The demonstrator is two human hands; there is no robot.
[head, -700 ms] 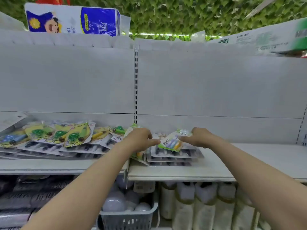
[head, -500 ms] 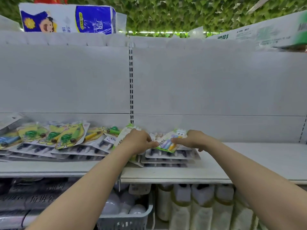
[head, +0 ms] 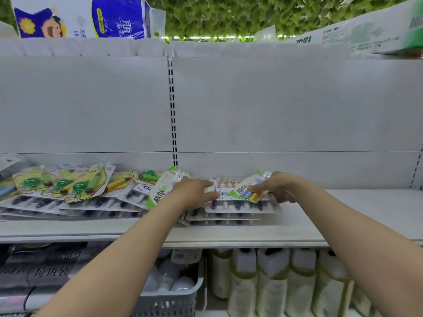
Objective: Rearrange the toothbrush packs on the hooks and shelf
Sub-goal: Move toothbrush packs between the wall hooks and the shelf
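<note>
Both my arms reach forward over the white shelf [head: 343, 216]. My right grip [head: 278, 187] is closed, fingers curled round the right end of a small pack [head: 246, 191] of purple and orange toothbrushes with a green corner. That pack sits tilted, its lower end touching the top of a stack [head: 233, 210] of flat blister packs with dark and white brush heads; the stack lies on the shelf just right of the slotted upright [head: 173, 110].

My left grip [head: 194, 193] lies palm down, fingers bent, over a green-and-white pack [head: 160, 191] marked "All-fix"; this pack leans at the stack's left edge. The fingertips touch the top card of the stack. Whether this grip truly clasps the pack beneath it I cannot tell, as the hand hides the contact.

Further left on the same shelf lies a loose spread of packs [head: 80, 186], overlapping one another; yellow cards with green pieces rest on long flat blister packs.

Above the grey back panel stands a blue-and-white toilet-paper pack [head: 80, 17], with a pale carton [head: 366, 30] at the upper right in front of green leaves. Below the shelf a grey basket [head: 169, 300] holds round white things; beside it on the right stands a row of pale bottles [head: 272, 282] with white caps.
</note>
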